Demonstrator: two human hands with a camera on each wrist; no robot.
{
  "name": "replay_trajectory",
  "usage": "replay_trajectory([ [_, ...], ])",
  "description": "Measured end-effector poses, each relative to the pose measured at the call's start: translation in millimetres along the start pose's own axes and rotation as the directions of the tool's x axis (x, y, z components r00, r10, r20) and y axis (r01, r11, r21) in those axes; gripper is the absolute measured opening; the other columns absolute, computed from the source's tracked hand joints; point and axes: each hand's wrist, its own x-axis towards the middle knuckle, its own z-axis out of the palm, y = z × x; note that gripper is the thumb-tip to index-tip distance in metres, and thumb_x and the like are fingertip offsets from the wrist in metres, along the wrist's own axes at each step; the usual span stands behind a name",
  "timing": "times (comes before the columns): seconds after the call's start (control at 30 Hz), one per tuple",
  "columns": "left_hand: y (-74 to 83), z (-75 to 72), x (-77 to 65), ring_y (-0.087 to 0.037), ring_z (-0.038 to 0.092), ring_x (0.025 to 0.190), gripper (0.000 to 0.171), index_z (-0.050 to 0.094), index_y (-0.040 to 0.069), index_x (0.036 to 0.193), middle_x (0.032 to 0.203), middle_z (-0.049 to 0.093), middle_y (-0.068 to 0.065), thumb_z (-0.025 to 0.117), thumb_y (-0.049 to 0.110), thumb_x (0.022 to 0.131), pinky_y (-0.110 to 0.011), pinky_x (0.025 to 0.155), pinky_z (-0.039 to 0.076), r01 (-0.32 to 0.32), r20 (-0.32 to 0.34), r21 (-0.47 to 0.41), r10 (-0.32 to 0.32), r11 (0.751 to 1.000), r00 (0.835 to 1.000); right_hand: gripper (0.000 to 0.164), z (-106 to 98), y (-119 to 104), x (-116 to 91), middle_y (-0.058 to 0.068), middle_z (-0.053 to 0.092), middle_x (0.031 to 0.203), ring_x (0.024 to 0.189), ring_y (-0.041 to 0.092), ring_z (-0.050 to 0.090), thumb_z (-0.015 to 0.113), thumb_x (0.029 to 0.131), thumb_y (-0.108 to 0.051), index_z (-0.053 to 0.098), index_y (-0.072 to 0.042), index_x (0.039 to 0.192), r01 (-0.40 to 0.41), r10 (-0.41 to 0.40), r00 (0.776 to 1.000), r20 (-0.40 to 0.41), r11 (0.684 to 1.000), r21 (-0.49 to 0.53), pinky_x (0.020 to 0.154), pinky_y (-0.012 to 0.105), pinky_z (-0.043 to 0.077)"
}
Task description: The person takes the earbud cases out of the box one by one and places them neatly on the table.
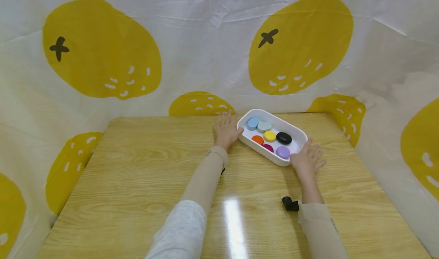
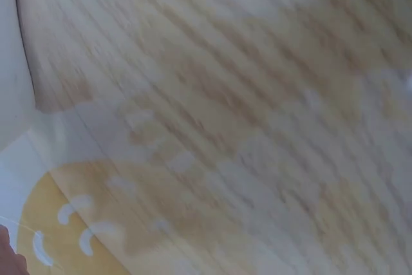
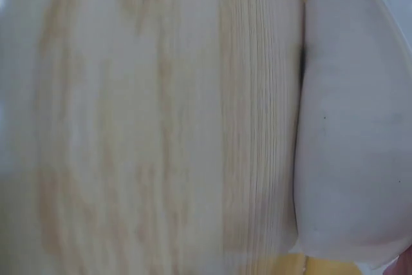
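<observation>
A white oblong tray [image 1: 258,147] sits at a slant near the back edge of the table. Several smooth, rounded pieces lie inside it: light blue [image 1: 253,123], pale green-grey [image 1: 264,127], yellow [image 1: 269,136], black [image 1: 284,138], orange [image 1: 257,140], dark pink [image 1: 268,147] and lilac [image 1: 283,152]. At the tray's left end is my left hand [image 1: 226,131], fingers spread and thumb at the rim. My right hand [image 1: 306,159] is at the right end, its thumb by the near corner and its fingers fanned outward. The right wrist view shows the tray's outer wall [image 3: 354,120] close up.
The wooden table [image 1: 154,167] spreads to the left and in front of the tray. A white cloth [image 1: 205,53] with big yellow fruit prints hangs behind the table and along its sides. A black wrist-camera piece [image 1: 290,204] juts from the right sleeve.
</observation>
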Motion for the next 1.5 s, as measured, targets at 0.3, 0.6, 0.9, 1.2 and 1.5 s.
replay_trajectory([
  [0.3, -10.7, -3.2, -5.3, -0.027, -0.003, 0.14, 0.08, 0.012, 0.03, 0.148, 0.154, -0.001, 0.0, 0.047, 0.054, 0.081, -0.054, 0.109, -0.005, -0.068, 0.065, 0.059, 0.064, 0.996, 0.996, 0.082, -6, 4, 3, 0.037, -0.017, 0.141, 0.128, 0.055, -0.014, 0.04, 0.08, -0.017, -0.009, -0.008, 0.146, 0.055, -0.052, 0.996, 0.071, 0.998, -0.04, 0.095, 0.071, -0.013],
  [0.6, -20.9, -3.5, -13.5, -0.026, -0.005, 0.14, 0.087, 0.005, 0.029, 0.148, 0.155, -0.004, -0.002, 0.05, 0.055, 0.078, -0.052, 0.109, -0.006, -0.117, 0.083, 0.1, 0.109, 0.988, 0.991, 0.081, -11, 1, 6, 0.037, -0.014, 0.142, 0.128, 0.054, -0.017, 0.039, 0.08, -0.018, -0.007, -0.006, 0.145, 0.155, -0.145, 0.979, 0.146, 0.986, -0.062, 0.092, 0.071, -0.017],
  [0.9, -29.5, -6.2, -34.8, -0.024, -0.01, 0.14, 0.091, 0.01, 0.021, 0.149, 0.154, -0.006, -0.003, 0.05, 0.056, 0.075, -0.05, 0.109, -0.008, -0.115, 0.087, 0.175, 0.101, 0.978, 0.991, 0.083, -12, -2, 10, 0.036, -0.015, 0.142, 0.129, 0.054, -0.015, 0.041, 0.081, -0.021, -0.008, -0.008, 0.146, 0.232, -0.205, 0.956, 0.212, 0.966, -0.111, 0.092, 0.071, -0.018],
  [1.2, -41.7, -14.4, -79.8, -0.022, -0.011, 0.14, 0.094, 0.006, 0.016, 0.149, 0.154, -0.005, -0.004, 0.051, 0.055, 0.076, -0.049, 0.109, -0.011, -0.015, 0.128, 0.115, 0.0, 0.993, 0.992, 0.078, -3, -11, 3, 0.031, -0.017, 0.144, 0.13, 0.05, -0.016, 0.041, 0.086, -0.024, -0.006, -0.011, 0.147, 0.312, -0.274, 0.928, 0.254, 0.942, -0.126, 0.093, 0.069, -0.019],
  [1.5, -61.4, -20.6, -125.3, -0.024, -0.01, 0.14, 0.095, 0.007, 0.014, 0.148, 0.154, -0.004, -0.006, 0.053, 0.05, 0.074, -0.05, 0.11, -0.008, 0.079, 0.105, 0.097, -0.089, 0.992, 0.99, 0.074, 14, -26, -13, 0.029, -0.011, 0.147, 0.134, 0.046, -0.01, 0.042, 0.089, -0.028, 0.0, -0.011, 0.148, 0.426, -0.373, 0.897, 0.238, 0.872, -0.24, 0.096, 0.067, -0.018],
])
